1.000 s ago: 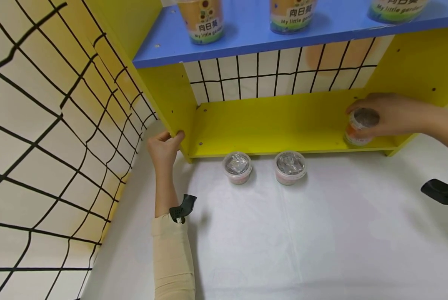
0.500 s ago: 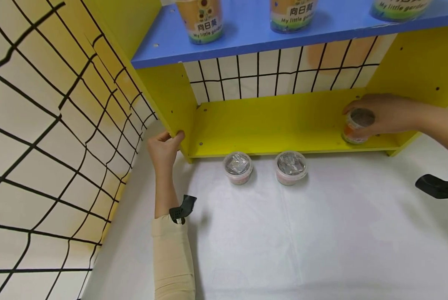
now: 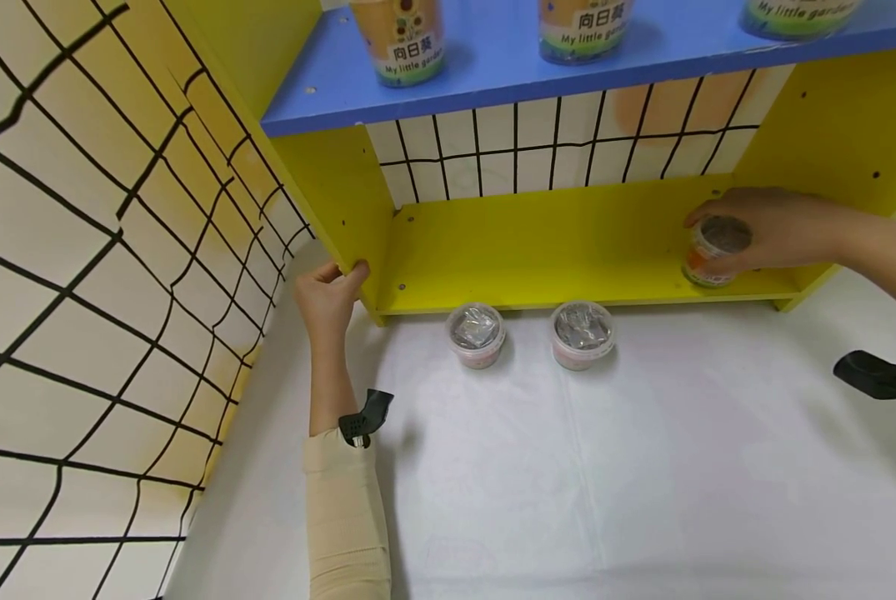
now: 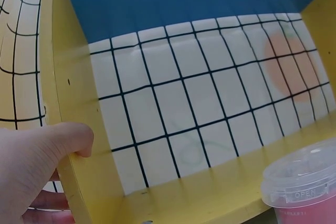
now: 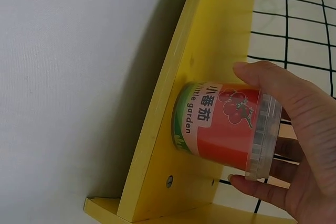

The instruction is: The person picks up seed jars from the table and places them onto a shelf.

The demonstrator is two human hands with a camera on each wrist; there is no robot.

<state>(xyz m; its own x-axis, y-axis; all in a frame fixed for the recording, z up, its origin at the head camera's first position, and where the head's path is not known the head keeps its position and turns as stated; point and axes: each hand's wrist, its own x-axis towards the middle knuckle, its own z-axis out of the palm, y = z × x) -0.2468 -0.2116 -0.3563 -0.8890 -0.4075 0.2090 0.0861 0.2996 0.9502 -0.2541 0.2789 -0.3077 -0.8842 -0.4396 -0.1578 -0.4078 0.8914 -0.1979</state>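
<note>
With my right hand (image 3: 781,225) I grip a clear-lidded plastic cup (image 5: 226,124) around its upper part. Its red label shows cherry tomatoes and the words "little garden", and its base stands on the yellow lower shelf (image 3: 538,250), toward the right end. My left hand (image 3: 329,298) holds the front edge of the yellow left side panel (image 4: 73,103), thumb on the inner side and fingers behind it. Two more lidded cups stand on the white surface before the shelf, a left cup (image 3: 476,335) and a right cup (image 3: 582,335).
On the blue upper shelf (image 3: 493,83) stand three sunflower-labelled cups, the left one (image 3: 406,42) nearest its end. A black-grid wall (image 3: 117,250) rises along the left. White cloth (image 3: 523,483) covers the surface in front.
Over the second, my right hand and the cup have shifted slightly left along the lower shelf. The left hand keeps its place on the side panel.
</note>
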